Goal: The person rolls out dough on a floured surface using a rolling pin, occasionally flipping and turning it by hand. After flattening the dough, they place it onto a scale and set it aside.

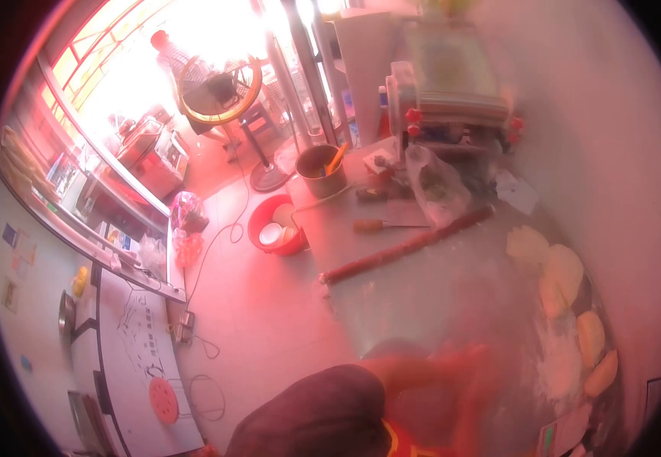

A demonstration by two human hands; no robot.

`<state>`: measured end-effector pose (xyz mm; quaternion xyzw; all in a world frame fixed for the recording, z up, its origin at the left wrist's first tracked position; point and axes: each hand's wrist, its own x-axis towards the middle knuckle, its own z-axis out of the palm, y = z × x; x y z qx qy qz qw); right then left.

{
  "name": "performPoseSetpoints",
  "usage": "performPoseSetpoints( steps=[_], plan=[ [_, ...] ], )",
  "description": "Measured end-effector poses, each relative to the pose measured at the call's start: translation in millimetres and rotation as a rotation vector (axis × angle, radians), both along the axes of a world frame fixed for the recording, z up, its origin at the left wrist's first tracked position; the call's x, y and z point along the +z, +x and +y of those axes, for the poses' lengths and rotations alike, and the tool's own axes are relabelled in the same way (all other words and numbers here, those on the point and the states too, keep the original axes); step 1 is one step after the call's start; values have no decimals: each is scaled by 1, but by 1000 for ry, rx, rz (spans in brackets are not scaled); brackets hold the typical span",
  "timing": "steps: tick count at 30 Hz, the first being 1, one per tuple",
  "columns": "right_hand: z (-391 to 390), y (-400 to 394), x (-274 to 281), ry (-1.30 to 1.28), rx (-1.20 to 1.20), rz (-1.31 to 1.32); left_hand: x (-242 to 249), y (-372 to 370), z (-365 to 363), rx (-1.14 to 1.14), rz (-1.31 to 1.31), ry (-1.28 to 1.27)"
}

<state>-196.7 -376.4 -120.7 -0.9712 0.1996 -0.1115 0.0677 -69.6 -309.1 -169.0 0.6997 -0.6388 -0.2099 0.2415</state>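
My left hand (456, 364) reaches out from a dark sleeve (315, 407) over the near part of the grey worktop (391, 305). My right hand (469, 396) is close beside it, coming up from the bottom edge. Both are smeared by motion, so their fingers and anything between them cannot be made out. A long red-brown rolling pin (406, 245) lies slantwise across the worktop, beyond the hands. Behind it rests a thin tool with a wooden handle (368, 225). Several flat pale dough pieces (563, 273) lie along the right side, near scattered white flour (559, 362).
A roller machine (460, 110) with red knobs stands at the back, a plastic bag (435, 186) before it. A pot (321, 174) holds an orange-handled tool. Left on the floor are a red basin (277, 228), cables and a fan (220, 91). A person (182, 65) stands by the doorway.
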Motion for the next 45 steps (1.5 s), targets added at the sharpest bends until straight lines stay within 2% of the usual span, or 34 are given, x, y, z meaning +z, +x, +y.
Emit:
performPoseSetpoints(
  steps=[2,3,5,6,7,8,9,10,11,12,13,16,19,21,22,23,24,26,29,32,37,41,45],
  plan=[
    [-17,0,-3,-62,94,90,6,5,-1,35,-21,28],
    [-26,1,-6,9,92,114,5,15,-5,63,-27,57],
    [-58,0,-37,573,-154,-8,11,15,-9,68,-29,114],
    [-63,-3,-57,489,-134,-27,11,19,-10,77,-22,178],
    [-59,5,-35,516,-115,-16,15,27,-8,92,-16,249],
    [-63,7,-42,490,-83,7,17,43,-6,117,-2,349],
    [-66,12,-32,648,-94,132,14,59,-6,151,22,429],
    [-52,12,19,717,-102,26,19,65,-2,155,28,462],
    [-51,7,16,596,-111,19,82,62,25,68,-5,126],
    [-34,3,59,567,-85,-56,138,60,37,21,-106,13],
    [-27,-4,105,538,-45,-122,166,50,44,-8,-198,-100],
    [-16,-19,74,397,8,-163,116,39,53,42,-213,-270],
    [0,-8,48,360,-33,-270,54,29,41,124,-321,-484],
    [-3,10,26,235,-43,-253,41,24,15,35,-166,-6],
    [-1,18,18,353,-97,-53,35,28,9,47,-127,95],
    [-10,23,-3,395,-17,29,35,21,5,51,-125,63],
    [-19,16,-41,217,103,-19,32,18,1,50,-138,-25],
    [-24,28,-62,194,27,-24,28,21,1,61,-152,-122],
    [-38,21,-51,137,-213,13,19,35,-5,64,-151,-133],
    [-55,21,-34,231,-190,80,20,53,-11,67,-161,-127],
    [-99,26,6,588,-80,345,28,65,-18,55,-164,-118],
    [-134,13,-9,713,-29,342,33,72,-19,65,-159,-115],
    [-91,5,-26,512,-120,47,26,53,-6,43,-149,-120]
  ],
)
